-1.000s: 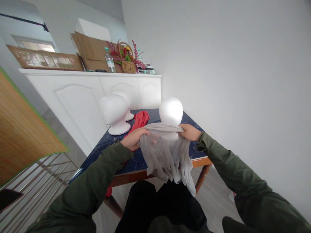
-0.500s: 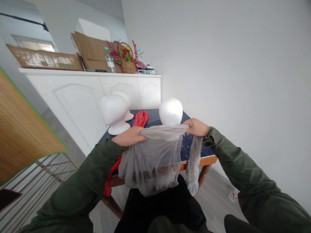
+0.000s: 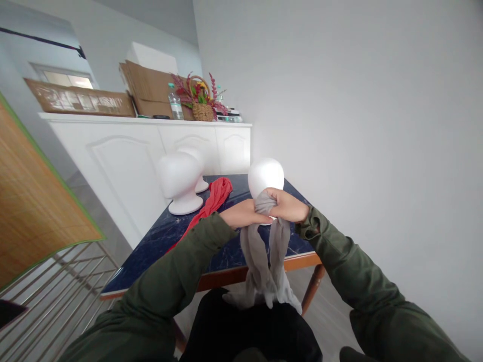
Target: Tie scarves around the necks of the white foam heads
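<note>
Head view. Both hands meet over the near half of the table, directly in front of the nearest foam head. The left hand and right hand are closed side by side on one gathered bunch of the grey scarf; the knuckles all but touch, and the bunch shows between them as a short knot of cloth. From that shared grip the scarf hangs straight down in two narrow tails, past the table's near edge and onto the dark lap below, where the ends pile loosely. Its long axis is thus vertical, below the hands rather than to either side. The foam head stands just beyond the grip, slightly above it, its lower part hidden by the fingers and the cloth; whether the scarf touches it cannot be told. The right hand lies a little nearer the foam head, the left a little nearer the red cloth, which lies on the table to the left, well apart from the scarf. Two further foam heads stand at the table's far left, one behind the other. Behind them runs a white cabinet bearing cardboard, a bottle and a flower basket.
</note>
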